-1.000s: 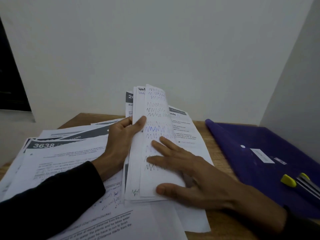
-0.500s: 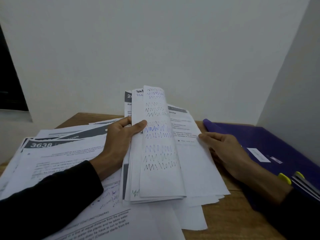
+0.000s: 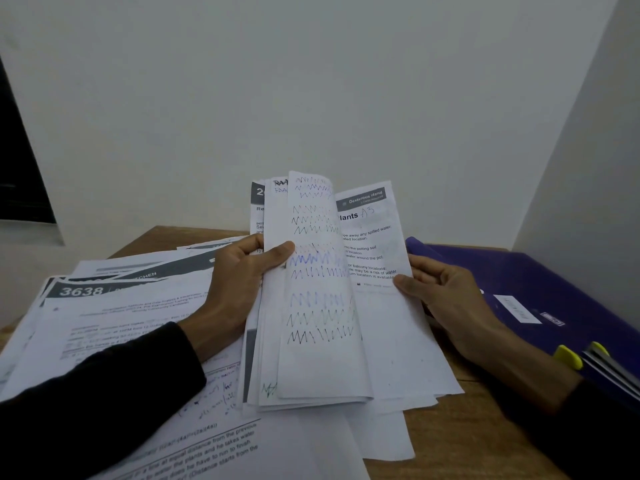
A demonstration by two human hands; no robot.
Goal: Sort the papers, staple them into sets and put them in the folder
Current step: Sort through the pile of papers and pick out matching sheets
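Papers (image 3: 322,299) are being leafed through at the middle of the wooden surface (image 3: 485,431), so the sorting step looks to be the one in hand; nothing appears stapled or filed yet. The left hand (image 3: 242,278) grips a bundle of sheets folded back on themselves, thumb pressed on the front page of coloured zigzag scribbles and fingers curled behind. The right hand (image 3: 446,292) pinches the right edge of a printed sheet (image 3: 374,237) headed "Dexterous Hand", thumb on top and fingers underneath, lifting it off the sheets below. More printed pages (image 3: 114,313) lie fanned out to the left, one marked 3638, and further sheets spread toward the near edge. The purple folder (image 3: 554,292) lies closed to the right, just beside the right hand, with a stapler (image 3: 595,358) with yellow parts resting on it, only partly in view. The next move probably calls for reading the lifted sheet's heading, deciding which group it belongs to, and drawing it free without dragging its neighbours.
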